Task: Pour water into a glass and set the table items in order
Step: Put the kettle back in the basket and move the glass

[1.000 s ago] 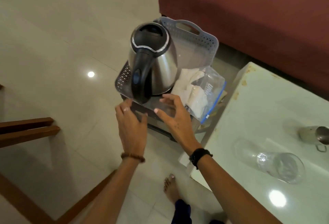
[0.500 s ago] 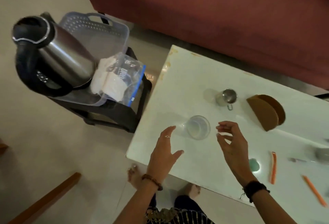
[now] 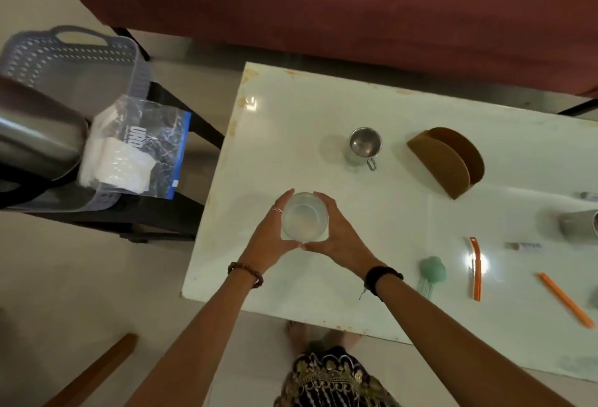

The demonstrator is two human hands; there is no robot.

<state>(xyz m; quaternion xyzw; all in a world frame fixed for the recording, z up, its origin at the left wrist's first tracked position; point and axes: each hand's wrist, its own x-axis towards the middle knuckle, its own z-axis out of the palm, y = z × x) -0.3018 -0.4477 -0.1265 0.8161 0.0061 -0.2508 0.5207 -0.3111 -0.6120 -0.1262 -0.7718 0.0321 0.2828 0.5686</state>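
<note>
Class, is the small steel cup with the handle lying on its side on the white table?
No: the small steel cup stands upright, its open mouth facing up.

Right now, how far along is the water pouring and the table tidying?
Done, it seems: the glass holds pale liquid, and the kettle sits in the basket off the table. In hand: the left hand and right hand cup the glass. Left: the steel cup, brown holder and orange sticks lie scattered.

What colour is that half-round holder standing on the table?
Brown; the half-round holder shows clearly in the head view, on the white table.
</note>
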